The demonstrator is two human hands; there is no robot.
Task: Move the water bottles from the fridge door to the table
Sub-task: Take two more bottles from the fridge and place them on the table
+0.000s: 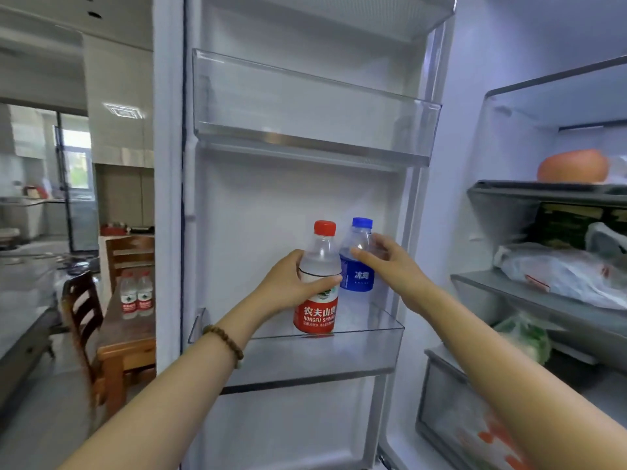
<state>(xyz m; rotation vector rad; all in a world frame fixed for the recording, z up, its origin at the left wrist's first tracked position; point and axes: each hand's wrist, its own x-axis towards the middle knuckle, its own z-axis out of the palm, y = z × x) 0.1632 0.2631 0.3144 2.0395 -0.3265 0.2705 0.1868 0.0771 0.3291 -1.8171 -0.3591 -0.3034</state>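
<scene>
- My left hand is wrapped around the middle of the clear plastic water bottle with the red cap and red label, thumb across the front; it looks raised a little in the clear plastic lower door bin.
- My right hand has its fingers closing on the shoulder of the clear plastic water bottle with the blue cap and blue label, which stands at the back of the same bin, just beside the red one. Whether that hold is firm yet I cannot tell.
- Risk, as I judge it: the two bottles are close together, so lifting both at once could knock them, and a bottle base could catch on the bin's front wall.
- The high, fingertip hold on the blue bottle could slip if the plastic is cold and wet.
- The clear upper door bin holds nothing I can see.
- Two more red-labelled bottles already stand on the wooden table to my left, well away from the fridge.
</scene>
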